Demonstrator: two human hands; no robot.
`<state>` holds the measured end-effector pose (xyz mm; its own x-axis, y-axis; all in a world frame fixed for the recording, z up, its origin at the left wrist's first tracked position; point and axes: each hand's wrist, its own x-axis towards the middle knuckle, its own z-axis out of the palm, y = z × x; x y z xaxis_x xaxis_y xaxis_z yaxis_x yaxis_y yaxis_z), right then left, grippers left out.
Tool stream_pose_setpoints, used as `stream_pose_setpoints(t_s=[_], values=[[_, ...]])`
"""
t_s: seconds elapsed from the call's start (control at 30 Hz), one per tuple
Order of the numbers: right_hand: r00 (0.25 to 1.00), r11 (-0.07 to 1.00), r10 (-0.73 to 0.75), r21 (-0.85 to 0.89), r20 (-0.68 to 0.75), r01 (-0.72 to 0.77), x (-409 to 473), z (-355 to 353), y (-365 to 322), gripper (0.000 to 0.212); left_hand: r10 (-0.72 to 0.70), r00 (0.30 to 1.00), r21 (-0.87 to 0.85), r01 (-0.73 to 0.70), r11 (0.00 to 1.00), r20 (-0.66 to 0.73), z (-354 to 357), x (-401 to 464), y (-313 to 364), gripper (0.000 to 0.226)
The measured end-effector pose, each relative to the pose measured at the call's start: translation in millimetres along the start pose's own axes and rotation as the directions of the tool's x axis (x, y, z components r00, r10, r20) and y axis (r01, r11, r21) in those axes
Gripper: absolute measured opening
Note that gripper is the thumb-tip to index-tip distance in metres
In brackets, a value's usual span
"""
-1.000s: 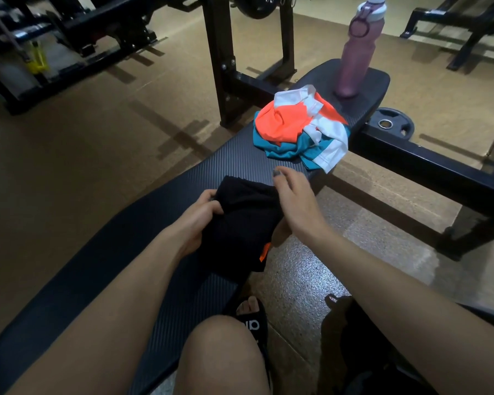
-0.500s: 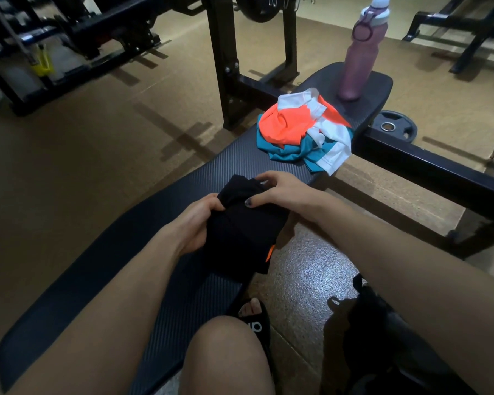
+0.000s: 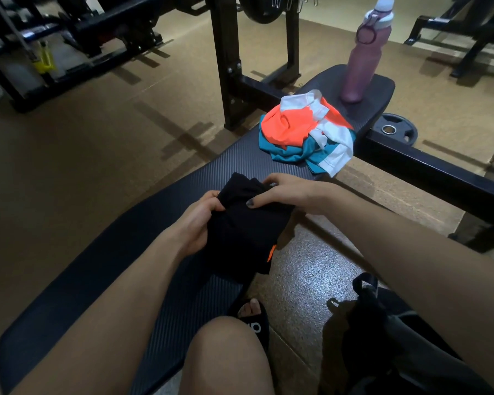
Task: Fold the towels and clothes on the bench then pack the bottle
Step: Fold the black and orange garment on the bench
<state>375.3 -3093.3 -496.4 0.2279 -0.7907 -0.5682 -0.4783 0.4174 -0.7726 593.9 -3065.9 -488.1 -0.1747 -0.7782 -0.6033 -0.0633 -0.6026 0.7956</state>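
A black garment (image 3: 246,232) with a small orange tag lies bunched at the near edge of the black bench (image 3: 154,218). My left hand (image 3: 196,223) grips its left side with curled fingers. My right hand (image 3: 285,193) holds its top right part, thumb laid across the cloth. Farther along the bench sits a crumpled heap of orange, white and teal clothes (image 3: 307,132). A pink bottle (image 3: 361,57) with a white lid stands upright at the bench's far end.
A black bag (image 3: 382,332) lies on the floor at the lower right. My knee and a sandalled foot (image 3: 251,317) are below the bench edge. A black rack frame (image 3: 228,61) and a weight plate (image 3: 394,129) stand beyond the bench.
My right hand has come down from the garment's upper edge onto the cloth and now holds it. The left hand keeps its grip on the left side.
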Motion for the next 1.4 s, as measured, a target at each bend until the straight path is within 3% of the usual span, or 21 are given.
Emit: stream_pose_setpoints(t_s=[0.17,0.33,0.4,0.47,0.57,0.63,0.67,0.8,0.97,1.13,1.27,1.33,1.4], values=[[0.999,0.999,-0.003,-0.036,-0.043,0.001,1,0,0,0.066,0.004,1.000,0.020,-0.003,1.000,-0.021,3,0,0,0.040],[0.984,0.990,-0.019,-0.142,-0.178,-0.006,5,4,2,0.059,0.060,0.990,0.266,-0.025,0.964,-0.125,7,6,-4,0.022],[0.952,0.954,-0.106,-0.300,-0.287,0.016,9,10,3,0.059,0.161,0.976,0.463,-0.075,0.883,-0.150,7,9,-8,0.022],[0.907,0.893,-0.218,-0.448,-0.359,0.038,13,18,7,0.057,0.293,0.950,0.595,-0.171,0.785,-0.113,9,10,-15,0.037],[0.894,0.791,-0.300,-0.610,-0.333,0.038,19,27,17,0.054,0.446,0.893,0.745,-0.260,0.614,-0.056,16,10,-23,0.062],[0.907,0.776,-0.275,-0.630,-0.319,0.013,21,25,22,0.054,0.518,0.854,0.878,-0.210,0.429,-0.049,18,8,-26,0.074],[0.911,0.772,-0.264,-0.636,-0.316,0.003,22,23,23,0.055,0.511,0.857,0.905,-0.156,0.395,-0.075,16,8,-27,0.083],[0.912,0.746,-0.261,-0.666,-0.317,-0.018,24,18,20,0.057,0.166,0.970,0.766,0.032,0.642,-0.179,5,5,-25,0.111],[0.917,0.814,-0.266,-0.579,-0.298,0.047,20,27,28,0.039,-0.049,0.993,0.561,0.101,0.821,-0.108,-1,-5,-13,0.090],[0.928,0.955,-0.150,-0.294,-0.340,0.047,-2,38,40,0.038,-0.218,0.972,0.449,0.157,0.880,0.088,4,-15,-6,0.063],[0.889,0.990,-0.087,-0.140,-0.449,0.026,-37,39,59,0.043,-0.175,0.968,0.489,0.067,0.870,0.178,23,-34,-6,0.053],[0.867,0.994,-0.021,0.083,-0.497,0.072,-67,40,71,0.052,-0.158,0.956,0.483,0.020,0.875,0.246,34,-49,-5,0.049],[0.894,0.937,0.055,0.331,-0.445,0.108,-105,43,83,0.071,-0.153,0.931,0.507,-0.040,0.861,0.333,49,-70,-1,0.043]])
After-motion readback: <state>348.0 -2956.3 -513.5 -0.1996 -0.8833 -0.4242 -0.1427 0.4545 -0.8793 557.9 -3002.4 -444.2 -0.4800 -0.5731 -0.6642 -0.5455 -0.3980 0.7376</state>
